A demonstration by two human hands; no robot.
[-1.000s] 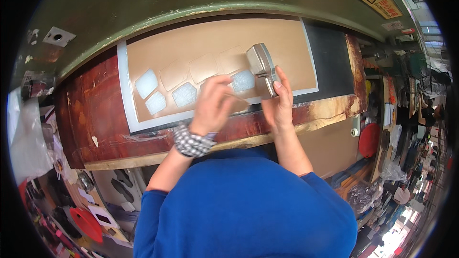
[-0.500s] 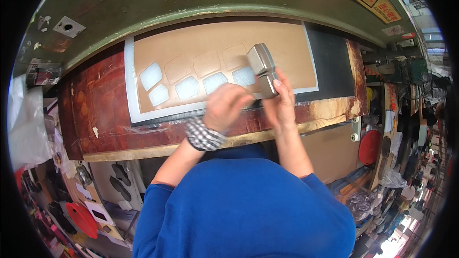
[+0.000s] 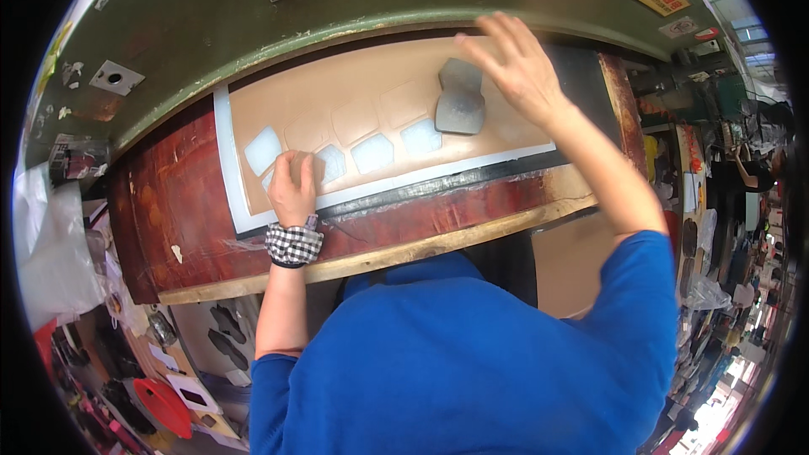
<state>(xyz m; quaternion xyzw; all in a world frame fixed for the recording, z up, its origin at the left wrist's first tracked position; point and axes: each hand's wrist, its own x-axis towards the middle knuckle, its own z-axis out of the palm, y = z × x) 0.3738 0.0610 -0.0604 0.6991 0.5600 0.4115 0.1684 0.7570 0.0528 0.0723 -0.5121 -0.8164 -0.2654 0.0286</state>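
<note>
Note the right hand (image 3: 524, 72) spread near the dark block (image 3: 461, 108) on the brown sheet (image 3: 379, 67), left hand (image 3: 295, 194) curled at pale patches (image 3: 373, 153), pinch impossible to tell. Could knock the block askew through careless right-hand sweep.

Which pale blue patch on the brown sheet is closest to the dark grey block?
The rightmost pale blue patch: it sits right beside the lower end of the dark grey block, while the others all lie farther left.

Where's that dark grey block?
In the head view, the block is right of centre on the brown sheet, between the rightmost pale patch and the right hand.
</note>
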